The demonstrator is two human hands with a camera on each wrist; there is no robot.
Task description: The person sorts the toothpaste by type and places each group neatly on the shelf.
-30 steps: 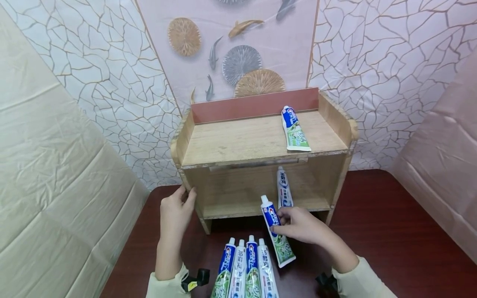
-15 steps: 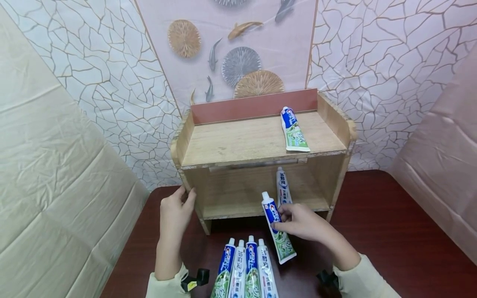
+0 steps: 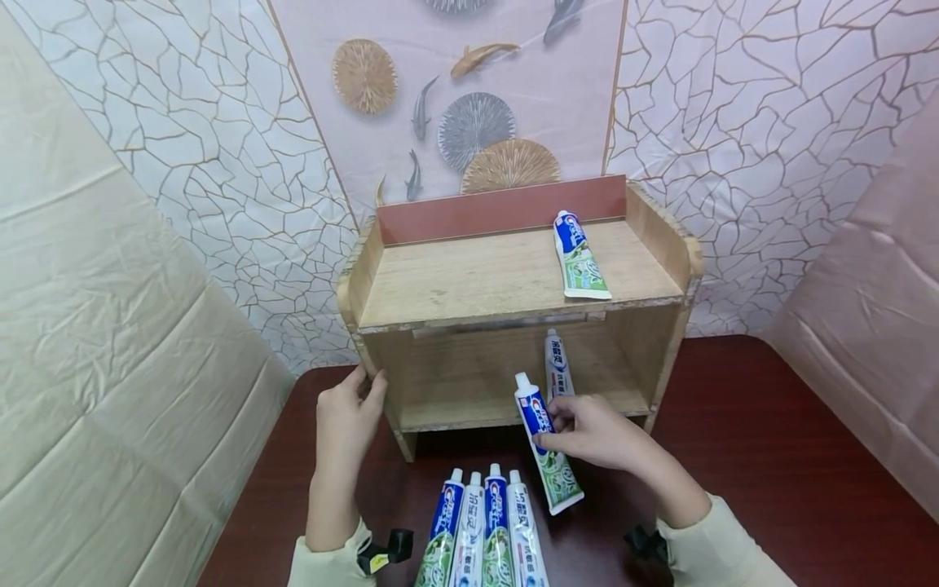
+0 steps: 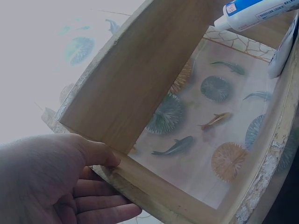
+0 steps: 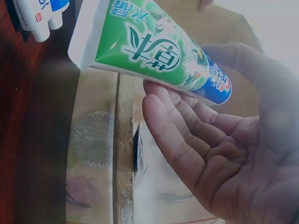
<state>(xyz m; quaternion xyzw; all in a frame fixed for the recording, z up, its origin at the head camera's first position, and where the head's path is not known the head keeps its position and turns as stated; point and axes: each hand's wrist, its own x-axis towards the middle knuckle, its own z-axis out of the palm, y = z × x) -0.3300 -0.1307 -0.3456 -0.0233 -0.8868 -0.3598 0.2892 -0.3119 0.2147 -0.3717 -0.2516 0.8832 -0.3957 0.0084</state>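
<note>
My right hand pinches a blue, white and green toothpaste tube between thumb and fingers. Its white cap points up toward the lower shelf, and its flat end hangs nearer me. In the right wrist view the green part of the tube faces the camera, with the fingers beneath. My left hand grips the left side panel of a small wooden shelf unit. The left wrist view has the thumb on the panel's inner face and the fingers outside it.
Another green-and-blue toothpaste tube lies on the top board, toward the right. Below it, a white toothpaste tube lies on the lower shelf, partly covered by my right hand. Several tubes, blue-green and white alternating, lie side by side on the dark red table.
My right hand has moved slightly up and forward with the toothpaste tube, bringing its cap closer to the lower shelf. The left hand keeps its grip on the side panel.
</note>
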